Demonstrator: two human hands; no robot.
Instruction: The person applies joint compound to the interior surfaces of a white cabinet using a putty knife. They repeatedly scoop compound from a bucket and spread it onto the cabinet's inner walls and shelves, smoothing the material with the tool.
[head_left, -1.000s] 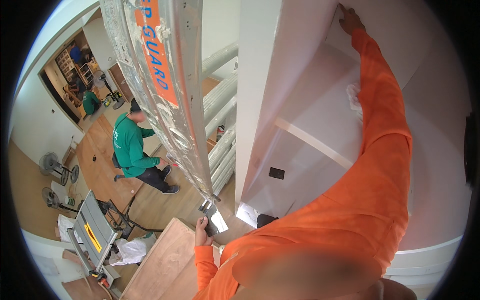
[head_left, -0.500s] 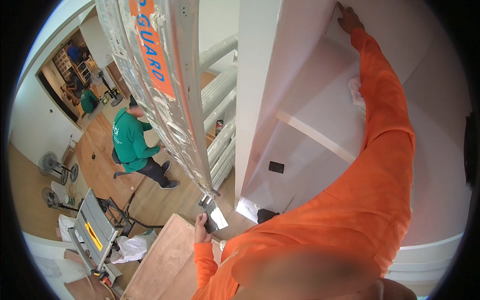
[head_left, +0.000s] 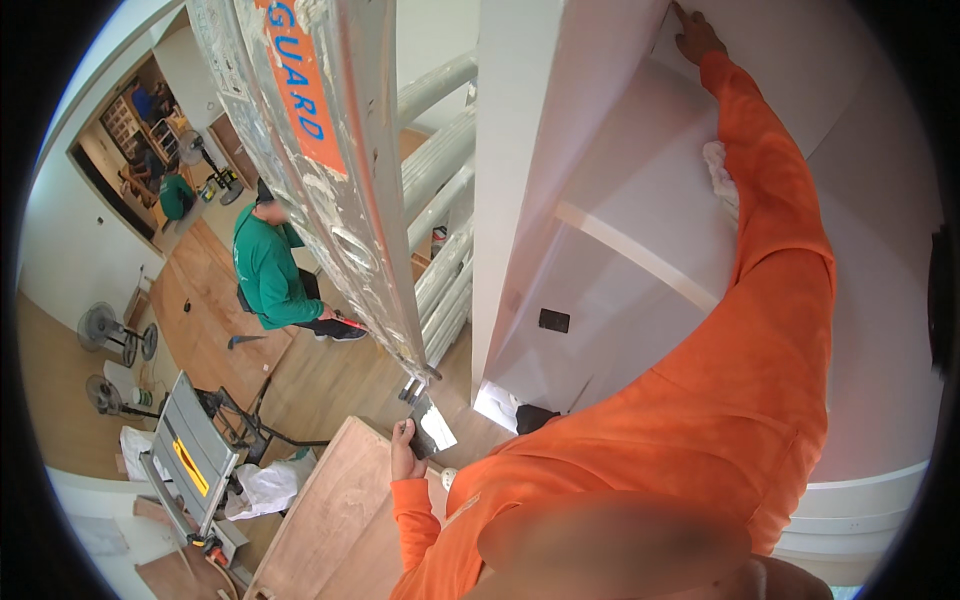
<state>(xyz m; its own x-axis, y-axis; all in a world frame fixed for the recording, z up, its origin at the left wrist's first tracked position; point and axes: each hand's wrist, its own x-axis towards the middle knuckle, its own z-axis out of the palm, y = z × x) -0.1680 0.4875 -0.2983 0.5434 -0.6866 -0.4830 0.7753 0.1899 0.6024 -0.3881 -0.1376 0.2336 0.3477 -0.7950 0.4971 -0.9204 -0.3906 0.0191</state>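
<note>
Low in the middle, my left hand (head_left: pixel 405 458) grips a broad, flat putty knife (head_left: pixel 432 428); its blade is dark at the hand and white or shiny toward the far side. My right arm reaches up in its orange sleeve. At its end my right hand (head_left: pixel 698 40) lies against the pale wall panel (head_left: pixel 770 70) near an inside corner, a finger stretched out along a thin edge line. I see no tool in it. A crumpled whitish cloth-like thing (head_left: pixel 719 178) shows beside the right forearm.
A paint-spattered metal ladder (head_left: pixel 330 200) stands close in front, beside a white upright (head_left: pixel 510 180). A person in green (head_left: pixel 268 270) works beyond it. At lower left are a table saw (head_left: pixel 195 450), standing fans (head_left: pixel 105 330) and a wooden board (head_left: pixel 330 510).
The person in green has turned and bent toward the ladder, with a red thing now showing at their hand. My hands stay nearly where they were; the view has shifted slightly.
</note>
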